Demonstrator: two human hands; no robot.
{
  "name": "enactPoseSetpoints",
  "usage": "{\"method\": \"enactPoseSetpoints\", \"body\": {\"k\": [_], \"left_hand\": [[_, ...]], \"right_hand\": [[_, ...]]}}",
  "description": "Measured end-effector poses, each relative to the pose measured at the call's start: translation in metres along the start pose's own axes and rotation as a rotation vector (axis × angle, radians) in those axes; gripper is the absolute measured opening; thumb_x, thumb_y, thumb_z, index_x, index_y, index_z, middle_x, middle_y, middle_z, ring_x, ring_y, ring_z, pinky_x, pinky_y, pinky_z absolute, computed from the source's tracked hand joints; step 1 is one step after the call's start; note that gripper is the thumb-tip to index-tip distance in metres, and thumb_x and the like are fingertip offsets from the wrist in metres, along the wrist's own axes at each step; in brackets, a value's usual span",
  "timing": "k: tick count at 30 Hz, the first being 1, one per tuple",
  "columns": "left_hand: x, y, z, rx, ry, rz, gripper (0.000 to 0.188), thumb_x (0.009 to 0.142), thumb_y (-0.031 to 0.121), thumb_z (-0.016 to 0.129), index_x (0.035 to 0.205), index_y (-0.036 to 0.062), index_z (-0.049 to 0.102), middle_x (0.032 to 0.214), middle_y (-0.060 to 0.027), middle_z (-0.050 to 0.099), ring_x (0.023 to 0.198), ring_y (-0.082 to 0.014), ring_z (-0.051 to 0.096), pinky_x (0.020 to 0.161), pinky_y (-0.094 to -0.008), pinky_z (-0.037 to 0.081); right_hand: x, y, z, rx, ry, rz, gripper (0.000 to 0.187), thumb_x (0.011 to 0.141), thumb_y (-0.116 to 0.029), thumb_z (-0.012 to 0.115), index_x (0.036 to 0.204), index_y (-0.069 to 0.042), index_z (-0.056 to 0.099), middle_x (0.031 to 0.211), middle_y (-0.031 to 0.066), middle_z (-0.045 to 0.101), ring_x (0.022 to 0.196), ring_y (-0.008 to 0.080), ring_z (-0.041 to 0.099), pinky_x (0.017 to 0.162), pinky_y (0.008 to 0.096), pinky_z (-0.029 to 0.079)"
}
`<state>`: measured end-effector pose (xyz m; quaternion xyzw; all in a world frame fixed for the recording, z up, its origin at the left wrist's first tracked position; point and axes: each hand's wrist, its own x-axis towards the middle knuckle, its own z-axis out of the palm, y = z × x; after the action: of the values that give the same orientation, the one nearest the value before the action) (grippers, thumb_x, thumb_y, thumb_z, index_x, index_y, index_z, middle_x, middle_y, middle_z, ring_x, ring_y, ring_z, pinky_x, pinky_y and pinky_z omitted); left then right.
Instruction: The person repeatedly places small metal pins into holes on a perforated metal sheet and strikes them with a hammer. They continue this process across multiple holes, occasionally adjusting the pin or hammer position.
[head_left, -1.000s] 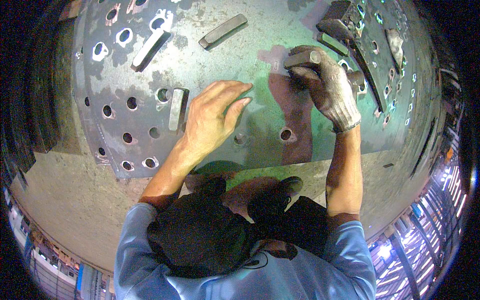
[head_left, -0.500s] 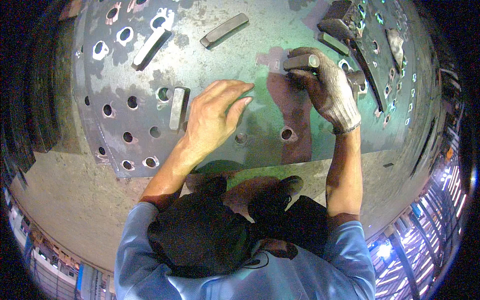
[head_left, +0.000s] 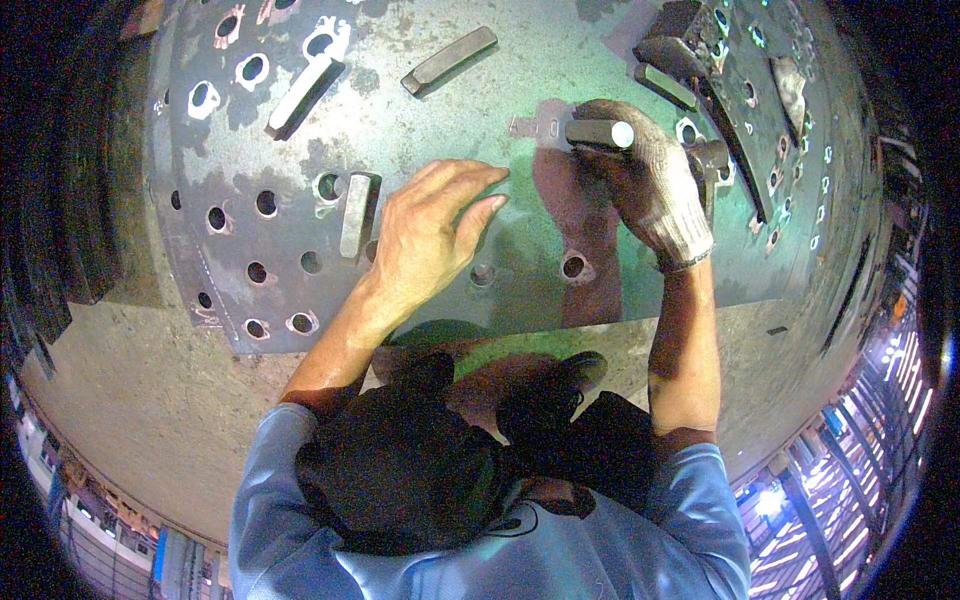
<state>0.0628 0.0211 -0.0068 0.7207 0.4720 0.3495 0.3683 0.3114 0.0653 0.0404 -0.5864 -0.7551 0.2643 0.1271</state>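
Note:
My right hand (head_left: 650,170), in a light knitted glove, grips a short steel bar (head_left: 597,133) above a large steel plate (head_left: 440,130). The bar's round right end is brightly lit. My bare left hand (head_left: 430,215) hovers over or rests on the plate, its fingers stretched and thumb apart, holding nothing. Just left of it lies a blocky steel bar (head_left: 357,215). Two more bars, one pale (head_left: 303,97) and one grey (head_left: 450,62), lie farther off. Behind my right wrist a cylindrical metal piece (head_left: 712,156) is partly hidden.
Round holes with pale rims dot the plate, such as one hole (head_left: 573,266) near its front edge. At the far right are a dark metal block (head_left: 680,40), a small bar (head_left: 666,87), a long dark strip (head_left: 738,150) and a whitish glove-like cloth (head_left: 790,95).
My right hand has shifted slightly left, and the bar in it has turned a little, its round end now catching more light. My left hand stays in place.

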Motion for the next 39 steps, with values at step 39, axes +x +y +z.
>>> {"method": "enactPoseSetpoints", "body": {"k": [39], "left_hand": [[0.001, -0.002, 0.003, -0.013, 0.010, -0.005, 0.023, 0.085, 0.011, 0.076, 0.107, 0.0056, 0.074, 0.104, -0.0105, 0.073, 0.098, -0.0294, 0.069, 0.085, -0.0392, 0.056]], "right_hand": [[0.001, -0.007, -0.001, 0.083, -0.011, 0.082, 0.031, 0.089, -0.009, 0.071, 0.119, -0.005, 0.067, 0.114, 0.0146, 0.072, 0.104, 0.0306, 0.071, 0.090, 0.0371, 0.056]]}}
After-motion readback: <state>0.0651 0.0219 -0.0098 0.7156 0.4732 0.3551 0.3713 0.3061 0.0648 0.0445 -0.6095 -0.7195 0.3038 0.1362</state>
